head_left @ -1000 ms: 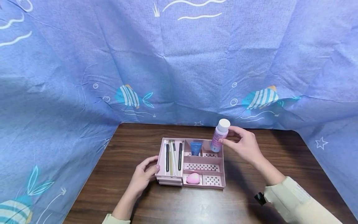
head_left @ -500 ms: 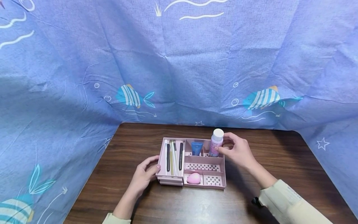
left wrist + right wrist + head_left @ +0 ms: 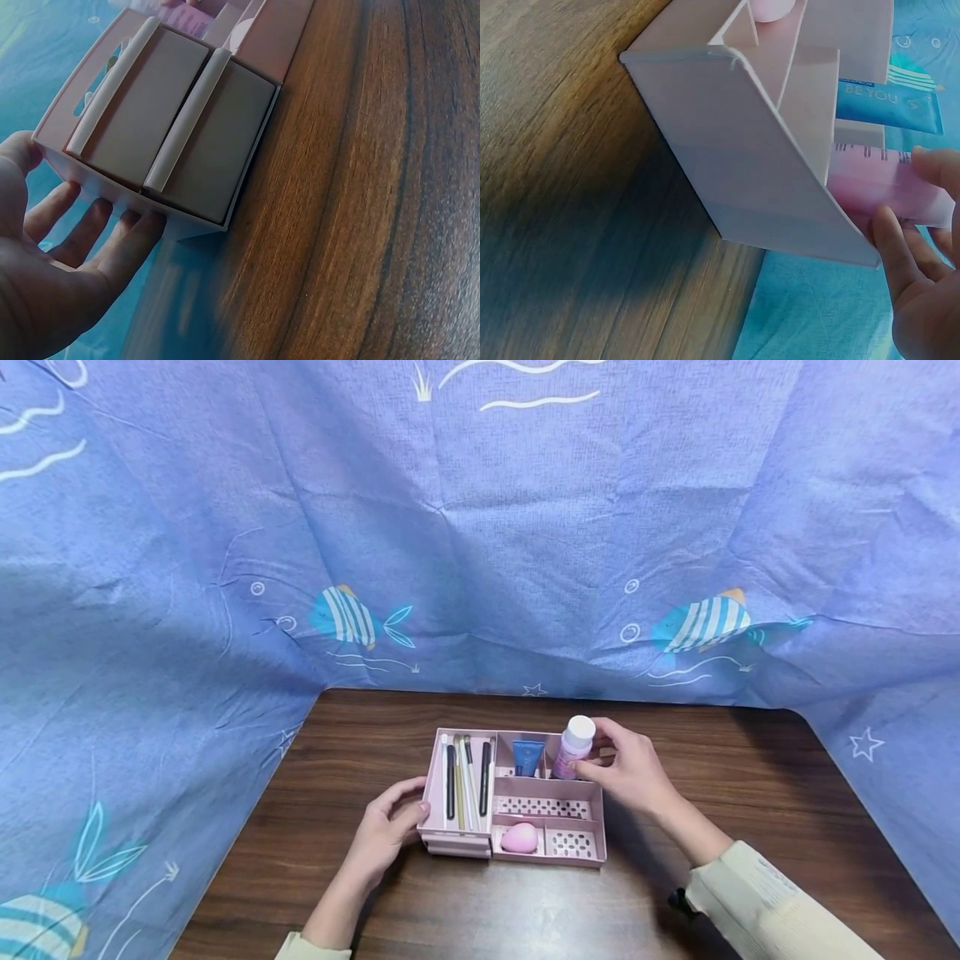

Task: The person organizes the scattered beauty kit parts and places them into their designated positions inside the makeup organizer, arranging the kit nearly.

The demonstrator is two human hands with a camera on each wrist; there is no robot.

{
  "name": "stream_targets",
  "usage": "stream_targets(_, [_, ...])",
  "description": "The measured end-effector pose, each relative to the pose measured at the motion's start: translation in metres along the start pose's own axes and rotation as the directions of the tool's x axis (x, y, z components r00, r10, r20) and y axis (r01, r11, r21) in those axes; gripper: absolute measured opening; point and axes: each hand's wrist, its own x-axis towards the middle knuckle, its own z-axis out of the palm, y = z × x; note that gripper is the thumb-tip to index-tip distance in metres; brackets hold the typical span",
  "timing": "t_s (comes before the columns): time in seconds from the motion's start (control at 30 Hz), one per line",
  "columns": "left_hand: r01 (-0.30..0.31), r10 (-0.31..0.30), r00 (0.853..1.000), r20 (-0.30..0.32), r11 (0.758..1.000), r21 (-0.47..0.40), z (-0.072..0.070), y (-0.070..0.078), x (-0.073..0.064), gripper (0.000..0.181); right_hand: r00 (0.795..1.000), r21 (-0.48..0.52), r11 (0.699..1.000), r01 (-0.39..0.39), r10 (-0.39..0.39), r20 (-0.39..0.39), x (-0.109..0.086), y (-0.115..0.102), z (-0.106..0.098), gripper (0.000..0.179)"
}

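Note:
My right hand (image 3: 632, 770) grips a small pink-lilac bottle (image 3: 574, 752) with a white cap, thumb on one side and fingers on the other. The bottle stands slightly tilted, its lower end inside the back right compartment of a pink desk organizer (image 3: 550, 789). In the right wrist view, the organizer's side wall hides the base of the bottle (image 3: 889, 184). My left hand (image 3: 384, 832) rests against the organizer's left side; in the left wrist view its fingertips touch the side wall (image 3: 112, 191). A blue tube (image 3: 528, 758) stands in the compartment beside the bottle.
Slim makeup brushes and pencils (image 3: 465, 781) lie in the organizer's left tray, above two drawers (image 3: 139, 97). A pink makeup sponge (image 3: 520, 837) sits in a front compartment. The organizer stands on a dark wooden table (image 3: 360, 735), with a blue fish-patterned cloth (image 3: 487, 568) hanging behind.
My right hand has moved down and to the left, lowering the bottle from above the organizer into the back right compartment. The left hand stays against the organizer's side.

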Motion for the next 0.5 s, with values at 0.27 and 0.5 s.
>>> stream_targets(0.27, [0.003,-0.003,1.0,0.001,1.0,-0.001,0.0003,-0.0003,0.0004,0.042,1.0,-0.094,0.996,-0.005,0.007,0.02,0.0026,-0.001,0.0046,0.046])
stream_targets(0.5, [-0.001,0.001,1.0,-0.002,1.0,0.007,0.0002,-0.0002,0.0008,0.042,0.999,-0.152,0.988,0.0,0.007,0.043,0.0046,-0.0046,0.0062,0.046])
